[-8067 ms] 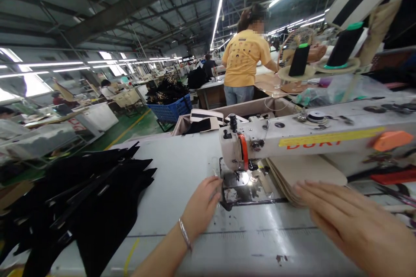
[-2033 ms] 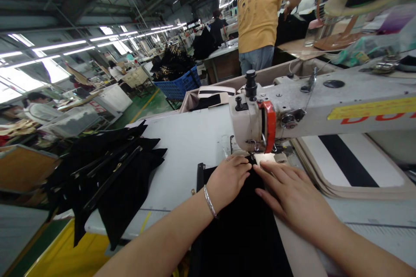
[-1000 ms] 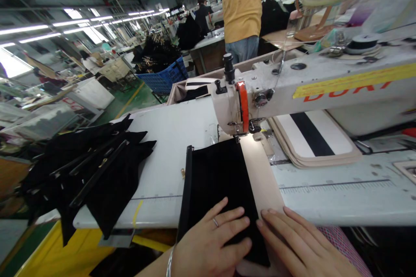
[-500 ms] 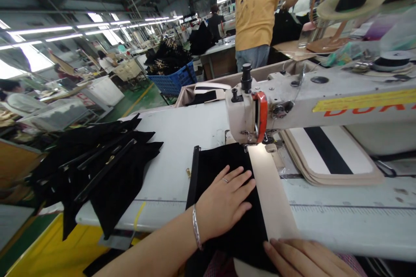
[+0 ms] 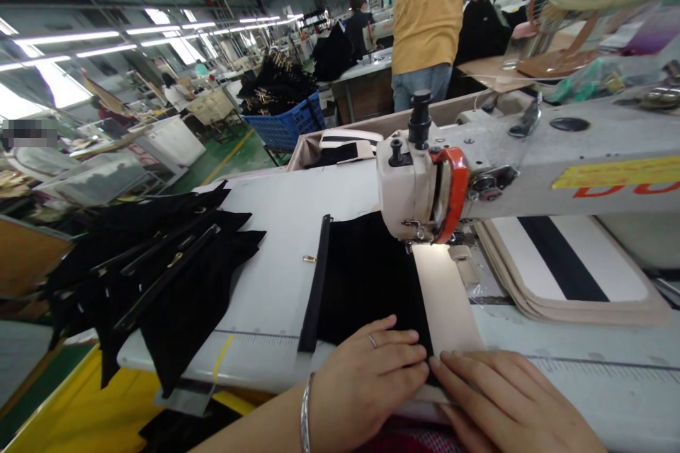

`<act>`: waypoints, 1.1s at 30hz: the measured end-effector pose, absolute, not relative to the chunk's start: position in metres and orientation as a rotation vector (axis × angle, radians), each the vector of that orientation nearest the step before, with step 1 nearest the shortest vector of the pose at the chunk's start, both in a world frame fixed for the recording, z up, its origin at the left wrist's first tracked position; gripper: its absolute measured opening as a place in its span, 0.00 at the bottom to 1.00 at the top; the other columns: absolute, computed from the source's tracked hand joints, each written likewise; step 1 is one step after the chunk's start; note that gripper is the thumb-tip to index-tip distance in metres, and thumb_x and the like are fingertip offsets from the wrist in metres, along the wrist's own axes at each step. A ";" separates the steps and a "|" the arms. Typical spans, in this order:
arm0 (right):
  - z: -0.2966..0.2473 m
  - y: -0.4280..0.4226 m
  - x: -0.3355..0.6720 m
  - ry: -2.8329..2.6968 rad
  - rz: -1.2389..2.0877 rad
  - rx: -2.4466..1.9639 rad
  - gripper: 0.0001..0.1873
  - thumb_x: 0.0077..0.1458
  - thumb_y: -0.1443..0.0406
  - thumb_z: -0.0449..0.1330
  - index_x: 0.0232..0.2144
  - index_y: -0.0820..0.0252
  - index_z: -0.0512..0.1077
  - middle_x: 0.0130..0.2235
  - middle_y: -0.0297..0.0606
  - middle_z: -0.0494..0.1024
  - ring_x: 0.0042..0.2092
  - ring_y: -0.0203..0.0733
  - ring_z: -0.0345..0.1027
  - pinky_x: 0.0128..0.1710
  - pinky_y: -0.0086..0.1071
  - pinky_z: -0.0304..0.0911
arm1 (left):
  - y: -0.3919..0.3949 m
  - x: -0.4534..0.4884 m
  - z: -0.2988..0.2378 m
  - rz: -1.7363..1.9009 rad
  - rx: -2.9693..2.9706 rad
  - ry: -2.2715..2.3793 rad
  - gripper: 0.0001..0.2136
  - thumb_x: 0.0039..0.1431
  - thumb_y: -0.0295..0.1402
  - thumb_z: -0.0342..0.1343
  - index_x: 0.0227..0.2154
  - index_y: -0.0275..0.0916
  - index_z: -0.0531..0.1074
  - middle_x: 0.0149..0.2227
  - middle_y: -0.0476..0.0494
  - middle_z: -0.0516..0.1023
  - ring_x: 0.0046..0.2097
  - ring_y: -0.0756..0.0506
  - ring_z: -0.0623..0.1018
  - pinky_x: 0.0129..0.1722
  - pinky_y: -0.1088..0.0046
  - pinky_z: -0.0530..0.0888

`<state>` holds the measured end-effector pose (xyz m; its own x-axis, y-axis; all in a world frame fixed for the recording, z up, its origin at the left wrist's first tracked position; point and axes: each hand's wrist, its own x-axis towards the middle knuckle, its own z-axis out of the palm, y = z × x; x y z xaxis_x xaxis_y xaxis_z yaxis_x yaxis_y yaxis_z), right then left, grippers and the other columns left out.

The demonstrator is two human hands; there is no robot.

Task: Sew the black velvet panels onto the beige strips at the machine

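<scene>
A black fabric panel (image 5: 366, 276) with a zipper along its left edge lies on the sewing table (image 5: 287, 226), joined on its right to a beige strip (image 5: 443, 294). Its far end sits under the presser foot of the white sewing machine (image 5: 425, 191). My left hand (image 5: 366, 382), with a ring and a silver bracelet, lies flat with fingers spread on the near end of the black panel. Beside it my right hand (image 5: 510, 403) lies flat on the near end of the beige strip. The fingertips of both hands almost touch at the seam.
A heap of black zippered pieces (image 5: 154, 262) covers the table's left side. Black-and-white striped panels (image 5: 568, 269) are stacked under the machine arm. A person in a yellow shirt (image 5: 440, 7) stands behind, and a blue crate (image 5: 287, 127) sits further back.
The black panel and beige strip have fed further under the presser foot. My left hand slid back to the near edge, and my right hand came up onto the strip beside it.
</scene>
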<state>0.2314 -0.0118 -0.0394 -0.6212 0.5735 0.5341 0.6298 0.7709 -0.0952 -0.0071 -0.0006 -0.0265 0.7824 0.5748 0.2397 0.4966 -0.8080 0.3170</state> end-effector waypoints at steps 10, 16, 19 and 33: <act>-0.051 0.007 0.232 -2.445 -0.064 -1.012 0.16 0.61 0.65 0.54 0.51 0.56 0.70 0.46 0.36 0.74 0.46 0.41 0.66 0.47 0.40 0.61 | 0.033 -0.001 -0.028 0.530 2.819 0.812 0.12 0.68 0.27 0.44 0.47 0.35 0.71 0.52 0.43 0.75 0.59 0.49 0.69 0.65 0.65 0.59; -0.049 0.026 0.228 -2.438 0.009 -1.124 0.18 0.60 0.62 0.55 0.52 0.57 0.68 0.45 0.39 0.73 0.46 0.44 0.66 0.47 0.43 0.62 | 0.056 -0.003 -0.029 0.446 2.866 0.847 0.12 0.66 0.26 0.46 0.49 0.35 0.70 0.54 0.43 0.73 0.59 0.48 0.68 0.64 0.64 0.61; -0.048 0.038 0.227 -2.468 0.029 -1.145 0.19 0.60 0.61 0.56 0.53 0.57 0.68 0.46 0.40 0.73 0.47 0.45 0.66 0.48 0.44 0.62 | 0.068 -0.003 -0.028 0.413 2.899 0.855 0.12 0.65 0.25 0.47 0.49 0.34 0.69 0.54 0.42 0.73 0.59 0.47 0.69 0.63 0.65 0.62; -0.045 0.081 0.223 -2.523 -0.043 -1.250 0.21 0.61 0.56 0.53 0.54 0.55 0.68 0.50 0.40 0.73 0.47 0.48 0.67 0.47 0.45 0.63 | 0.125 0.003 -0.037 0.459 2.869 0.964 0.09 0.63 0.24 0.50 0.43 0.33 0.72 0.49 0.42 0.75 0.53 0.47 0.72 0.58 0.69 0.67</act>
